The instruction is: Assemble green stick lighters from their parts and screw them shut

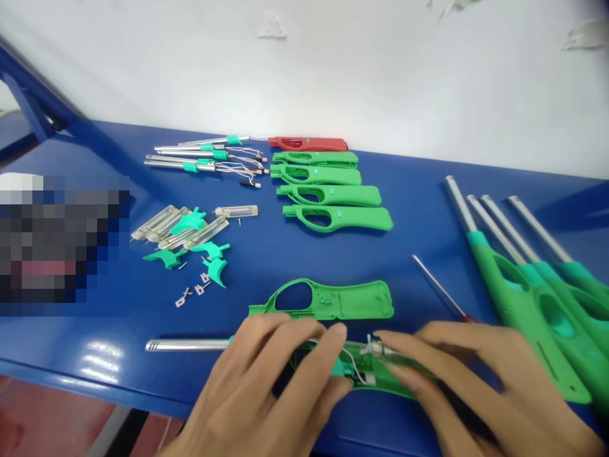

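My left hand is closed over the front part of an opened green gas lighter body, holding it down on the blue table. A silver lighter tube sticks out to the left from under it. White wires and a small black and white piece show beside my left fingertips inside the body. With thumb and fingers, my right hand pinches a see-through fuel tank by its valve end, over the body's rear. Part of the tank is hidden by my fingers. Just behind lies a loose green half shell, inside up.
Farther back lie green handle shells, a red shell and silver tubes with wires. At left are fuel tanks, teal triggers and tiny parts. A screwdriver and several assembled lighters lie at right.
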`<state>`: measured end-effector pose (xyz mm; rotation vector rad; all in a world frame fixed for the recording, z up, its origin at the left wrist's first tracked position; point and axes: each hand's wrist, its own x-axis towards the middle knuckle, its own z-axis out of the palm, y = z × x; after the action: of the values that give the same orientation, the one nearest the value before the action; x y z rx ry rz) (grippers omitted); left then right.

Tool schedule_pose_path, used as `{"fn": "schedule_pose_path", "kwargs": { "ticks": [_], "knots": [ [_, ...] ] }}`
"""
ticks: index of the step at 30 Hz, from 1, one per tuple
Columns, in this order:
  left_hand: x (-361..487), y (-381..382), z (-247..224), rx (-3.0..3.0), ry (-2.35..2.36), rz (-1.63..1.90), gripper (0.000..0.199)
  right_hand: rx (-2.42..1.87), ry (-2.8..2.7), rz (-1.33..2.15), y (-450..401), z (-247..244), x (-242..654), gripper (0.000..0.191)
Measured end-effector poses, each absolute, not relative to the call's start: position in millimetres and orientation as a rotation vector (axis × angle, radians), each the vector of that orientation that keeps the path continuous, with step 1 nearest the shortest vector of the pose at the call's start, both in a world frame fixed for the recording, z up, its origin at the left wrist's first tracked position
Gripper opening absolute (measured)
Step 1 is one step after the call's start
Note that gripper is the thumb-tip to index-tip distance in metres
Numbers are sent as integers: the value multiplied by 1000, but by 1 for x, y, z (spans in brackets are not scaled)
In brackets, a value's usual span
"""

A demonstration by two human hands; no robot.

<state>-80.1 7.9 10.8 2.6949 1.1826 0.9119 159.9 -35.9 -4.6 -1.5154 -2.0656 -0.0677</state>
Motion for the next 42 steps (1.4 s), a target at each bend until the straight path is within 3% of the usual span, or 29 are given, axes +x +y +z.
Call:
{"fn": "schedule_pose_path", "kwargs": {
  "ticks": [8,17,25,29,32,37,42],
  "knots": [
    [-82,0,-1,2796,1177,904,41,-1321,-2145,-9,-32,-8,167,18],
    [-84,3,5,2751,1098,813,28,-1418,-2163,-18,-30,-4,169,20],
    [-83,5,4,2744,1142,867,25,-1264,-2178,-126,-31,-7,172,44],
    [-83,5,3,2756,1148,908,21,-1291,-2163,-139,-36,-12,170,32],
    [-82,4,2,2769,1140,914,22,-1299,-2148,-159,-38,-11,164,43],
    [-81,5,4,2792,1132,903,23,-1400,-2119,-93,-38,-5,158,37],
    [-81,5,3,2776,1151,845,23,-1484,-2191,-53,-39,-4,163,49]
  ]
}}
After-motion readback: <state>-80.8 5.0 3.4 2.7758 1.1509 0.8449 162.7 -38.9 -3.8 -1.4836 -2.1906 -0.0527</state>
